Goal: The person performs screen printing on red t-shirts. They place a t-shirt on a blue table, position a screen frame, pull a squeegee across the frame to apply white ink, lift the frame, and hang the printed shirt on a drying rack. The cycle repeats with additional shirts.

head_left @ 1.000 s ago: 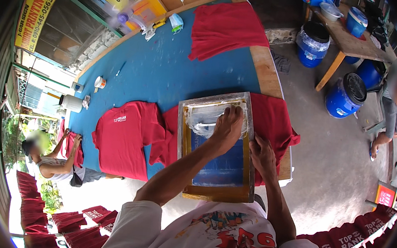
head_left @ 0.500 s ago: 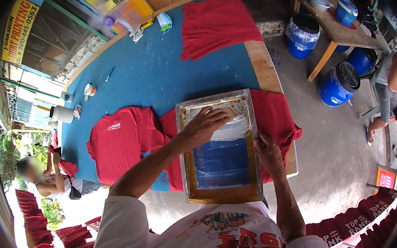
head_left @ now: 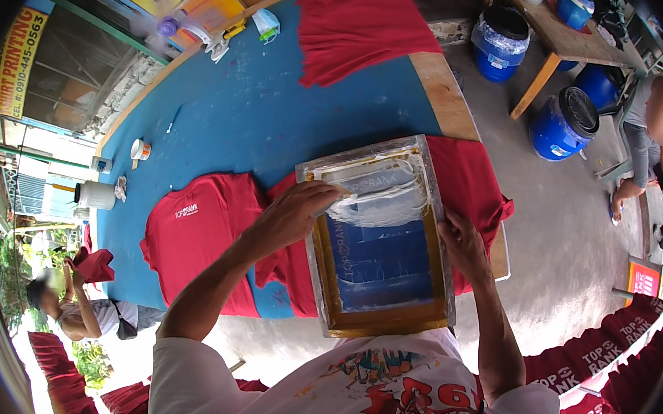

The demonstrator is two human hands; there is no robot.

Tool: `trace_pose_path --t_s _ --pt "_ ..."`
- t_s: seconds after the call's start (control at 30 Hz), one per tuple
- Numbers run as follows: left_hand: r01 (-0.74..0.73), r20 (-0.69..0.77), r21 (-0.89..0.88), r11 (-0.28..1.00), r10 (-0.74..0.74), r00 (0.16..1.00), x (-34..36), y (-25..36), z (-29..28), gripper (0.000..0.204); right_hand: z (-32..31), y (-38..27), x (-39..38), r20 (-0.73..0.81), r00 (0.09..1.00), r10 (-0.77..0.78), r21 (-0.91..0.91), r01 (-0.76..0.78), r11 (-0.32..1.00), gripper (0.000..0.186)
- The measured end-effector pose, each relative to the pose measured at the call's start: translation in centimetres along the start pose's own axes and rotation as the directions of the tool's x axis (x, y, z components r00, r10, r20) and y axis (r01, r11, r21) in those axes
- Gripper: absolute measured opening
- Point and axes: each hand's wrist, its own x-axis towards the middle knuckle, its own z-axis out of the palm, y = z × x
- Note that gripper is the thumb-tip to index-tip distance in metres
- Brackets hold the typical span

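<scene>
Screen frame (head_left: 381, 252) lies at the table's (head_left: 227, 125) near edge, far part inked white; right hand (head_left: 465, 248) grips its side, hold of left hand (head_left: 295, 210) unclear. One shirt (head_left: 205, 239) bears print; result underneath hidden.

Left hand (head_left: 295, 207) at upper-left of silkscreen frame (head_left: 384, 324), grasp partly hidden; right hand (head_left: 464, 244) at its right rail (head_left: 442, 285). White ink (head_left: 383, 206) smeared across upper mesh (head_left: 382, 264). Red T-shirt (head_left: 205, 235) lies left, on blue-topped table (head_left: 220, 124).

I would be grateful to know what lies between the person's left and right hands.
In the head view, the framed screen lies between the left hand and the right hand, with white paste smeared across its upper part.
</scene>
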Motion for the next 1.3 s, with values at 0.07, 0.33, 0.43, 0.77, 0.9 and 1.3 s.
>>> trace_pose_path --t_s 0.07,0.33,0.43,0.77,0.9,1.3 --pt "-0.054 -0.038 -0.016 0.998 0.053 0.998 2.5 1.1 0.9 0.057 -0.2 -0.4 -0.1 0.004 1.000 0.029 -0.007 -0.029 1.000 0.042" --pt "-0.467 0.092 0.249 0.849 0.459 0.884 9.9 2.0 4.3 0.053 0.0 -0.1 -0.1 0.004 0.999 0.044 0.029 -0.044 0.999 0.048" --pt "-0.478 0.162 0.253 0.841 0.450 0.878 7.7 0.8 3.7 0.052 0.1 0.4 -0.1 0.010 1.000 0.017 0.042 -0.017 0.999 0.048" --pt "-0.352 0.205 0.325 0.878 0.298 0.932 2.4 -1.0 -0.9 0.050 0.3 1.2 0.0 -0.012 1.000 0.026 -0.002 -0.026 1.000 0.050" --pt "-0.382 0.088 0.339 0.859 0.375 0.923 7.0 -0.3 1.8 0.053 0.5 1.7 0.0 -0.011 0.999 0.032 0.020 -0.032 0.999 0.050" --pt "-0.391 0.135 0.423 0.817 0.370 0.919 4.5 -4.5 4.6 0.069 0.5 2.3 0.1 -0.004 1.000 -0.008 -0.015 0.008 1.000 0.049"
